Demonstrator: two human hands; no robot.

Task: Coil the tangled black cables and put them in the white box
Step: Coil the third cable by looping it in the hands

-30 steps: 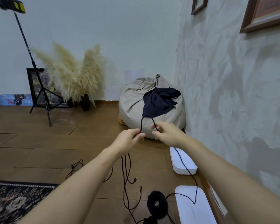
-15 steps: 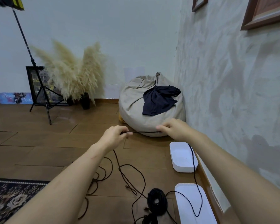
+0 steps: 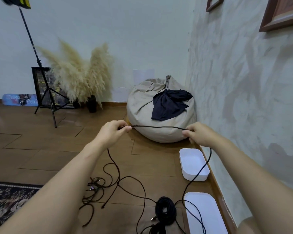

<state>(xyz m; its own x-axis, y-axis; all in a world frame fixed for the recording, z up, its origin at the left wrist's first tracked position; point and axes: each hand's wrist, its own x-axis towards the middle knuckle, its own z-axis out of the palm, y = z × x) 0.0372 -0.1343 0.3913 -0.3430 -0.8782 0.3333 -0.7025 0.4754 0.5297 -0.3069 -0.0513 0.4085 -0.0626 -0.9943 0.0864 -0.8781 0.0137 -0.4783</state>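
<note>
Cable [image 3: 159,127] is stretched at 12 o'clock, left hand [image 3: 111,132] and right hand [image 3: 200,135] each pinching it in their grip; white box [image 3: 189,177] sits on the floor around 4 o'clock.

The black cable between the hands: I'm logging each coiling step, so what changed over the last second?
The left hand and right hand drew apart, left going leftward and right rightward. This pulled the upright loop of the black cable into a nearly straight span between them. Both hands kept pinching it; nothing was released. The white box and the coiled bundle on the floor stayed put.
</note>
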